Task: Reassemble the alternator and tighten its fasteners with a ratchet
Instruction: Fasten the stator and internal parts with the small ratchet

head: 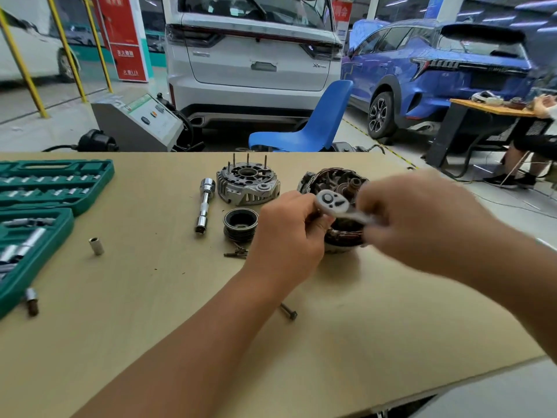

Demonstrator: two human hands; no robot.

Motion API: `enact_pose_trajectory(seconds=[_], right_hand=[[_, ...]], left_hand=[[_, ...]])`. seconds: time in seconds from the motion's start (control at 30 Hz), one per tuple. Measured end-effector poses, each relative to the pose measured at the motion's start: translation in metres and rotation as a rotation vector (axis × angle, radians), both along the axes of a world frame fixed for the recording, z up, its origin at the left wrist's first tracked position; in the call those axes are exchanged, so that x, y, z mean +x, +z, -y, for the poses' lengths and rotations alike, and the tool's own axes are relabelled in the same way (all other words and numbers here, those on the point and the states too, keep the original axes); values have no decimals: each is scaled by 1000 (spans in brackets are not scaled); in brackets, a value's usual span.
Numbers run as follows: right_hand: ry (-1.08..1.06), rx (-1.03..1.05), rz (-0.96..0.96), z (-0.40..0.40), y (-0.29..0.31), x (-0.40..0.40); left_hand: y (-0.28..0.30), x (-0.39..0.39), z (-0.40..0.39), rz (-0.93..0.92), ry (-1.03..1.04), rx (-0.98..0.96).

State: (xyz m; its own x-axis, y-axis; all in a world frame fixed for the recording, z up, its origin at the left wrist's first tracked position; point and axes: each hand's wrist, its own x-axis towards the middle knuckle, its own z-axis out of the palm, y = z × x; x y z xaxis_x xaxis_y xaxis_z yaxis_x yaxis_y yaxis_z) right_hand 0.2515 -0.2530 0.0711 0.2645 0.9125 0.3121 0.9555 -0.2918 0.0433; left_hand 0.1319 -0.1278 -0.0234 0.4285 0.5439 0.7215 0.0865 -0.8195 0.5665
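Note:
A silver ratchet is held above the table between both hands. My left hand pinches its round head from the left. My right hand, blurred, grips its handle. Behind and under the ratchet stands the alternator stator and rotor body with copper windings. The aluminium end housing with three upright studs lies to its left. A black pulley sits in front of the housing, with small bolts beside it. One long bolt lies near my left forearm.
A chrome extension with sockets lies left of the housing. Green socket cases fill the table's left side, with loose sockets nearby. Beyond the table stand a blue chair, parked cars and a seated person at the right.

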Motion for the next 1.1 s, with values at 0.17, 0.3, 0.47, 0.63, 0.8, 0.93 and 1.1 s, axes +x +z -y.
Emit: enact_pose_trajectory(seconds=[0.17, 0.3, 0.47, 0.63, 0.8, 0.93, 1.1], right_hand=[[99, -125, -169, 6, -2, -7], [5, 18, -54, 3, 6, 4], [121, -184, -280, 1, -1, -16], [-87, 121, 29, -5, 12, 2], [97, -154, -279, -4, 0, -17], [-61, 133, 15, -4, 8, 2], [90, -131, -253, 1, 1, -12]], left_hand=[[1, 2, 0, 17, 16, 16], [-1, 0, -3, 12, -42, -4], [3, 0, 0, 72, 15, 19], [0, -1, -4, 8, -7, 16], [-2, 0, -4, 64, 44, -23], [-2, -2, -5, 25, 15, -4], [-4, -1, -5, 71, 49, 2]])
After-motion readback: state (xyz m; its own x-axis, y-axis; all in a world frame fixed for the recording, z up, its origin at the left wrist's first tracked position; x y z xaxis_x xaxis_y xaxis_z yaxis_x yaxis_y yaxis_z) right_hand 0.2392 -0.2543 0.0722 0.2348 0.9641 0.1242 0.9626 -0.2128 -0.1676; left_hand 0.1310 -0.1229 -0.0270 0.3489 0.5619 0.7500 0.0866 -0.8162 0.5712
